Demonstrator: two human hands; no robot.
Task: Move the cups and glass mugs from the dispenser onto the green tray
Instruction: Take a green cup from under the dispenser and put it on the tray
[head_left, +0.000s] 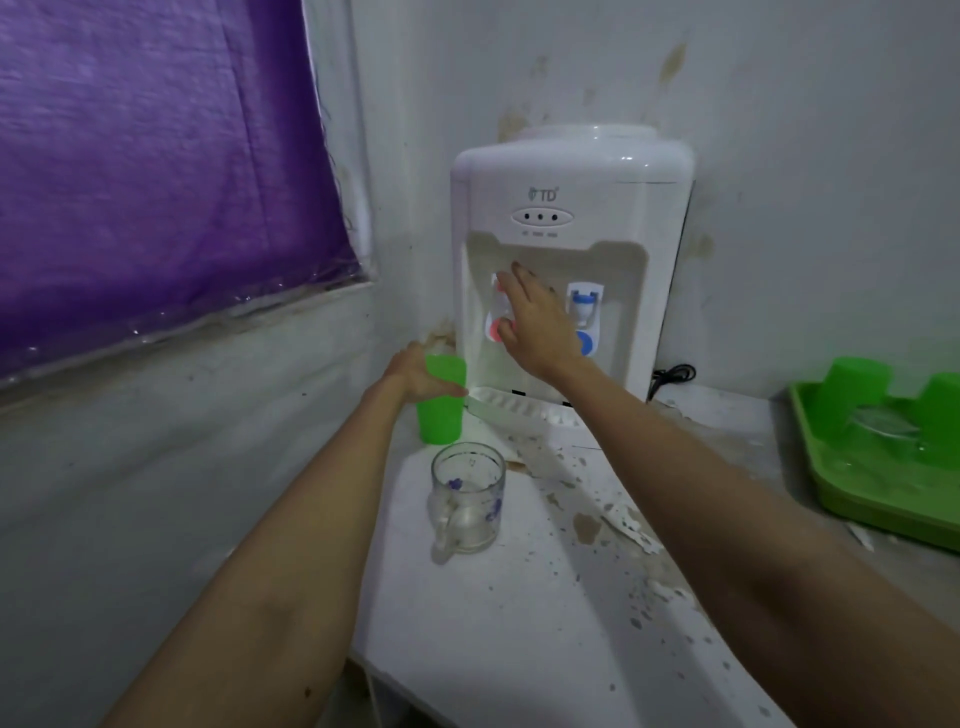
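Head view: my left hand (415, 371) fingers wrap the light, stiff green cup (440, 400) mid-wall, right hand (535, 325) spread empty; the glass mug (467, 496), heavier and breakable, wants its handle.

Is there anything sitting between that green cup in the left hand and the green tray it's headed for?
Yes. The water dispenser and the raised right hand stand between the green cup held by the left hand and the green tray. The glass mug stands nearer the camera, off that line.
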